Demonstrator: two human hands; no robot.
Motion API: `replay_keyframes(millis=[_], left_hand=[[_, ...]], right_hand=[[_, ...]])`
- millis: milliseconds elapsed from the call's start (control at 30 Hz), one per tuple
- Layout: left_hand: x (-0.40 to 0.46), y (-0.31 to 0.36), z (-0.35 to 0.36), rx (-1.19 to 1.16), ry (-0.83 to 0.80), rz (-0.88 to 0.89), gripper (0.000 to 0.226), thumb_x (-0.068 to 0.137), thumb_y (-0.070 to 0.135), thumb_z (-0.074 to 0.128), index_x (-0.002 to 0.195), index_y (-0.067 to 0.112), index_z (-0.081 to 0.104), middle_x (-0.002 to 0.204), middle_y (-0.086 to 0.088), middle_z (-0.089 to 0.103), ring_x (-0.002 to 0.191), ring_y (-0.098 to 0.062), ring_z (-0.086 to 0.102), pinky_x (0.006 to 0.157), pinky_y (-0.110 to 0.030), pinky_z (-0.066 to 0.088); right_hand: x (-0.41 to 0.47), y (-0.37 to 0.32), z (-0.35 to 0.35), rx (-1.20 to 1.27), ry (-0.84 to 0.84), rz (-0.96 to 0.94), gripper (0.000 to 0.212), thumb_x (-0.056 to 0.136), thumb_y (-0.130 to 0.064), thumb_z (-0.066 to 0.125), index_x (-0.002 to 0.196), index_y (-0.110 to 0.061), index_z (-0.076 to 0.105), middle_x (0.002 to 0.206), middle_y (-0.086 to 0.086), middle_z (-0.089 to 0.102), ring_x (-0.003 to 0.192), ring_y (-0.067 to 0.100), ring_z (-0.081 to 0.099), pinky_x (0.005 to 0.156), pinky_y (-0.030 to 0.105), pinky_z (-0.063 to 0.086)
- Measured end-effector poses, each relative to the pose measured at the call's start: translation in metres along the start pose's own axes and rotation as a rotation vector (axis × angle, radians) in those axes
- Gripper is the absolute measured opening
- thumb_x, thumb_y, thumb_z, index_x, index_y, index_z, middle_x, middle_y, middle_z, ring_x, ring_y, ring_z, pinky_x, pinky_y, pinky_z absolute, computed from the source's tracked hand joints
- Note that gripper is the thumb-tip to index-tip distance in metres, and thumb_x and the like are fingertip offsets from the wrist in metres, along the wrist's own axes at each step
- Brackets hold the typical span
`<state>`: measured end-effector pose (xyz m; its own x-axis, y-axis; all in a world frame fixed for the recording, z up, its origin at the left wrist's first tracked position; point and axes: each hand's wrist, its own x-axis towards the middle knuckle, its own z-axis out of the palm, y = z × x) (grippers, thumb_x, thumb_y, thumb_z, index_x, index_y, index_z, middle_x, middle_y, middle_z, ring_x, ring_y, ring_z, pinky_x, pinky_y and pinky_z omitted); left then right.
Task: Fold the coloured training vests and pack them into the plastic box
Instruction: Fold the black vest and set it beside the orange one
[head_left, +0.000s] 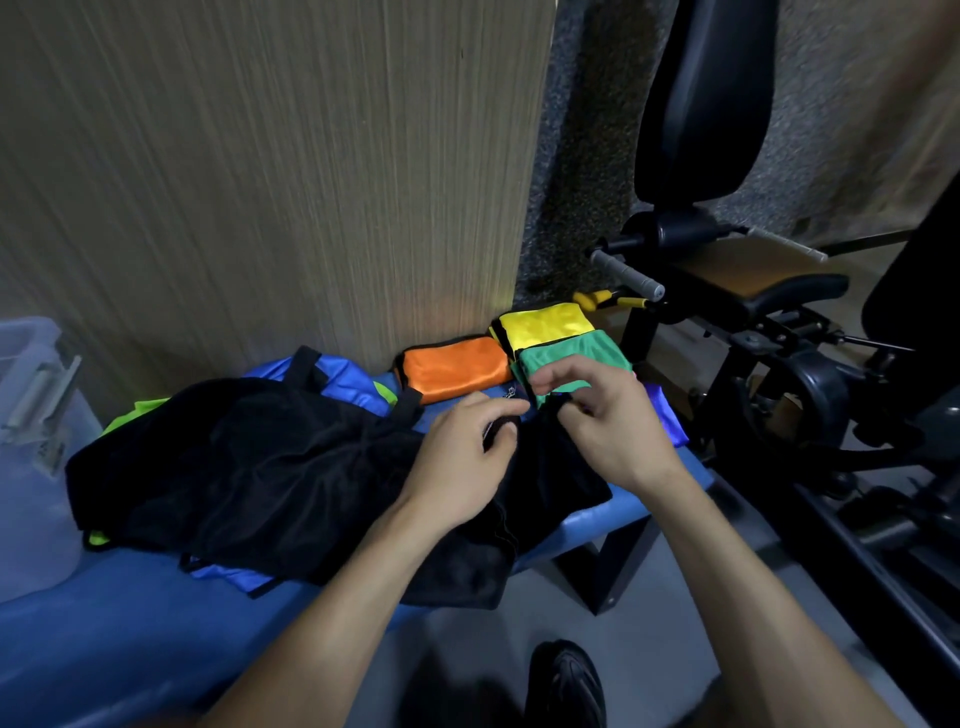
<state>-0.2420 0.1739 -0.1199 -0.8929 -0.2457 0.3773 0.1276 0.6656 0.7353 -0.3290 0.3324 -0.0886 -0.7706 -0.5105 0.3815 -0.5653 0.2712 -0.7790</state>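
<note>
Both hands work at the far edge of the black vest (291, 467) — our left hand (462, 457) curls over its hem, our right hand (602, 421) pinches the cloth just beside it. That vest lies spread on the blue bench (130, 623), over a blue vest (343, 379). Folded orange (457, 366), yellow (545, 325) and green (566, 364) vests sit by the wall. Plastic box (31, 415) — far left.

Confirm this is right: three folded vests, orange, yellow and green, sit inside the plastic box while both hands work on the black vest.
Not quite: the head view shows the orange, yellow and green folded vests on the blue bench, not inside the plastic box. Both hands, left and right, work on the black vest.
</note>
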Motion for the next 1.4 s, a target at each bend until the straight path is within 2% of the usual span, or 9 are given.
replay_keyframes(millis=[200,367,467,600,767,967,1100,1267,1400], left_hand=[[0.005,0.002,0.009,0.049,0.011,0.046,0.004,0.091,0.024,0.073,0.092,0.024,0.069,0.082,0.013,0.052,0.076,-0.004,0.053,0.069,-0.03,0.043],[0.007,0.001,0.011,0.029,0.091,0.001,0.003,0.089,0.022,0.072,0.088,0.025,0.071,0.087,0.01,0.061,0.079,-0.006,0.058,0.071,-0.033,0.046],[0.007,0.002,0.012,0.009,0.107,-0.029,0.003,0.088,0.027,0.076,0.09,0.025,0.075,0.088,0.011,0.064,0.082,-0.003,0.06,0.074,-0.025,0.046],[0.007,0.006,0.004,-0.038,0.186,-0.037,0.01,0.091,0.025,0.075,0.1,0.027,0.079,0.099,0.018,0.072,0.092,0.01,0.061,0.082,-0.01,0.044],[0.0,0.02,-0.004,-0.038,0.25,-0.058,0.013,0.096,0.023,0.068,0.099,0.031,0.078,0.051,0.032,0.054,0.041,-0.001,0.041,0.047,-0.01,0.029],[0.0,0.027,0.003,0.027,0.154,0.016,0.02,0.095,0.021,0.067,0.111,0.025,0.078,0.106,0.016,0.074,0.092,0.003,0.064,0.084,-0.009,0.044],[0.015,0.023,0.002,-0.038,0.072,0.018,0.023,0.101,0.028,0.06,0.117,0.024,0.075,0.116,0.013,0.07,0.109,0.001,0.061,0.092,-0.008,0.04],[0.029,0.019,-0.003,-0.074,-0.031,0.02,0.011,0.093,0.031,0.072,0.089,0.04,0.068,0.099,0.02,0.071,0.099,0.006,0.063,0.084,-0.01,0.041],[0.034,0.019,-0.001,-0.091,0.038,-0.024,0.014,0.088,0.036,0.077,0.08,0.041,0.067,0.094,0.022,0.072,0.092,0.009,0.062,0.076,-0.015,0.042]], right_hand=[[-0.007,-0.009,0.007,0.058,0.068,-0.042,0.036,0.087,0.006,0.056,0.111,-0.017,0.069,0.107,-0.006,0.07,0.083,0.003,0.066,0.073,0.013,0.045],[-0.014,0.007,0.005,-0.079,-0.017,0.266,0.048,0.08,-0.053,0.079,0.115,-0.022,0.068,0.106,-0.01,0.07,0.1,0.008,0.064,0.089,0.032,0.054],[-0.015,0.014,0.002,-0.048,0.011,0.248,0.026,0.084,-0.043,0.077,0.079,-0.019,0.07,0.074,-0.002,0.071,0.073,0.019,0.067,0.075,0.045,0.055],[-0.015,0.019,-0.005,0.005,0.057,0.332,0.02,0.091,-0.031,0.072,0.079,-0.015,0.07,0.073,0.007,0.072,0.07,0.026,0.07,0.061,0.043,0.057],[-0.023,0.011,-0.012,0.214,0.031,0.409,0.019,0.093,-0.029,0.074,0.085,-0.011,0.071,0.063,0.005,0.063,0.045,0.009,0.05,0.042,0.021,0.037],[-0.026,0.002,-0.012,0.489,-0.093,0.323,0.011,0.094,-0.011,0.07,0.102,-0.005,0.076,0.082,0.027,0.059,0.079,0.029,0.061,0.073,0.03,0.055],[-0.028,0.001,-0.009,0.462,-0.15,0.247,0.02,0.087,-0.019,0.07,0.106,-0.015,0.076,0.083,0.042,0.053,0.082,0.033,0.055,0.079,0.049,0.045],[-0.034,-0.002,-0.013,0.35,-0.145,0.217,0.027,0.09,-0.002,0.07,0.114,-0.012,0.07,0.07,0.008,0.048,0.069,0.019,0.049,0.071,0.027,0.044],[-0.043,-0.002,-0.004,0.042,-0.007,0.33,0.041,0.083,-0.03,0.082,0.115,-0.023,0.058,0.087,-0.009,0.061,0.072,0.006,0.06,0.071,0.02,0.049]])
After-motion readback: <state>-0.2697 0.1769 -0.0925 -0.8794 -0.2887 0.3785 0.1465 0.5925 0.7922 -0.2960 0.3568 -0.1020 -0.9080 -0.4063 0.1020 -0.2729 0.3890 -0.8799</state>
